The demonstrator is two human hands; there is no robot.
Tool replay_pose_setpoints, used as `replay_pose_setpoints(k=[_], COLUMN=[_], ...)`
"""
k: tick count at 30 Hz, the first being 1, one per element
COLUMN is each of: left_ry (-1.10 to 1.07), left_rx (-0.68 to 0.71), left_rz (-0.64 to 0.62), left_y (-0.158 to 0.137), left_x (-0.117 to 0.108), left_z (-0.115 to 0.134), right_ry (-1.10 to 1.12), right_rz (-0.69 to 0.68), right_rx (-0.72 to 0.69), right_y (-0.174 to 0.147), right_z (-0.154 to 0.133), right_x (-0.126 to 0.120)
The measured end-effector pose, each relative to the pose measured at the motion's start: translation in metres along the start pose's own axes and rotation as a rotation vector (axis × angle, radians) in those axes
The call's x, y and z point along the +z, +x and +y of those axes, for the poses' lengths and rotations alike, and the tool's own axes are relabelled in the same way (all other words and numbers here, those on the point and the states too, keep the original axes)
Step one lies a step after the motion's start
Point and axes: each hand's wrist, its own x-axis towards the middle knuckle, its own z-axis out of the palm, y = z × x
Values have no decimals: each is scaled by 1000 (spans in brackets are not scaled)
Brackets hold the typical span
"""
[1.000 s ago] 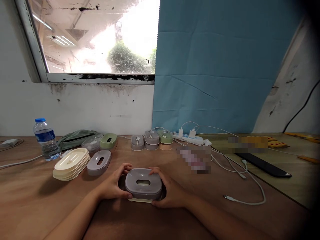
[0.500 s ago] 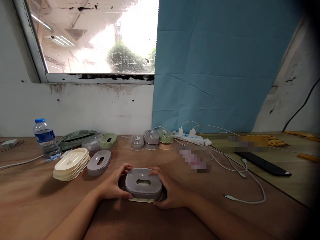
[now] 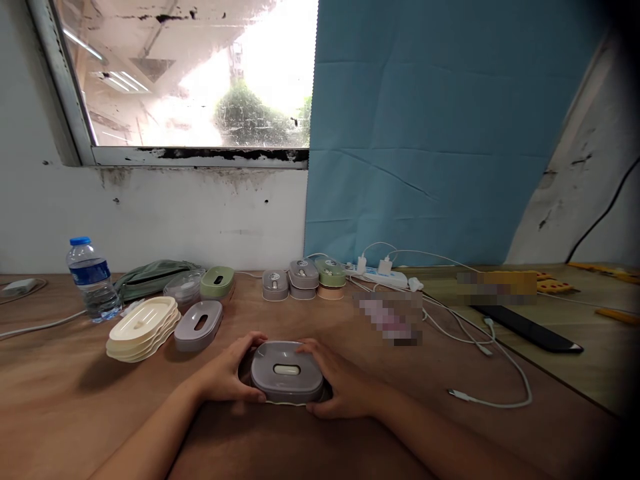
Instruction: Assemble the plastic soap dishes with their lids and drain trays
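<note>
Two ends of a grey slotted lid [image 3: 287, 385], at the worktop's [image 3: 240, 447] near side, are clasped in our left hand's [image 3: 226, 373] and right hand's [image 3: 345, 381] grip; probably light, stiff, slick, best held there.

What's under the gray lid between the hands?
Under the gray lid, a thin cream edge shows in front, and something pale through the slot; the rest is covered.

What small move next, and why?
Probably press the gray cover evenly downward: the left hand and right hand clasp its opposite ends, and a thin cream edge shows beneath its front, so it may not be fully seated.
</note>
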Motion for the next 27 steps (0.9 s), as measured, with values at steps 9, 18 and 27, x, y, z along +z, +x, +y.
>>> replay_pose_setpoints(k=[9, 18, 27], left_ry=[-4, 17, 386], left_rx=[-35, -28, 88], left_rz=[-2, -19, 308], left_y=[-1, -2, 8], left_x=[0, -2, -16], left_z=[1, -1, 0], right_ry=[7, 20, 50], right_rz=[-12, 6, 6], right_rx=[81, 113, 127], right_y=[-1, -1, -4], right_z=[0, 5, 7], right_x=[-1, 1, 1])
